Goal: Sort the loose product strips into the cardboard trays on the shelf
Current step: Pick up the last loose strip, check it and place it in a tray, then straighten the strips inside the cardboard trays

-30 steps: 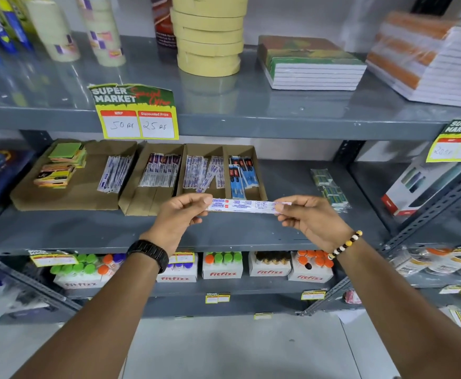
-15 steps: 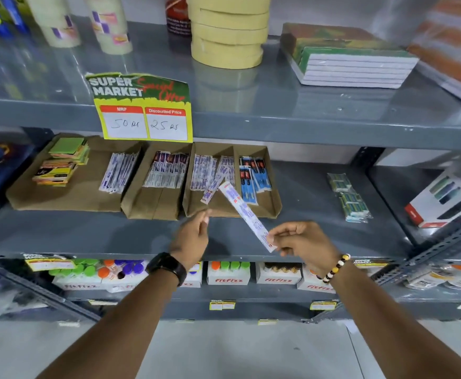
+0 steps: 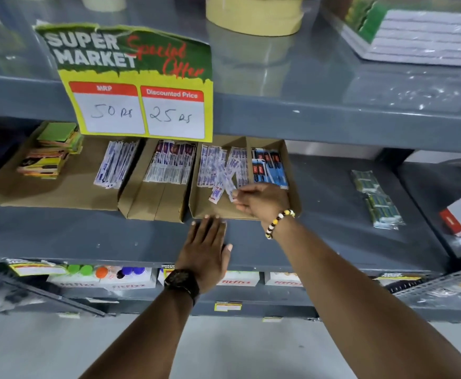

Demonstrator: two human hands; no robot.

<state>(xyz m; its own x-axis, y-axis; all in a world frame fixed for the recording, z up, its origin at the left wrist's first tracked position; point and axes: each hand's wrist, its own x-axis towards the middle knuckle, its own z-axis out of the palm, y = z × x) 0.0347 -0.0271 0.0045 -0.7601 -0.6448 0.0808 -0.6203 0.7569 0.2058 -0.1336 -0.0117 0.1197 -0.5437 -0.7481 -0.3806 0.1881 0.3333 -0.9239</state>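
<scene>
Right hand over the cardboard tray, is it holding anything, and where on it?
The right hand pinches a white strip at its near end between fingertips, inside the right cardboard tray. The left hand lies flat, holding nothing.

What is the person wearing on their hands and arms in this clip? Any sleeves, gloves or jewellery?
No gloves, and no sleeves are visible on either forearm. The left hand has a dark, chunky wristwatch with a dark face at its wrist. The right hand has a bracelet of round yellow, white and black beads.
</scene>
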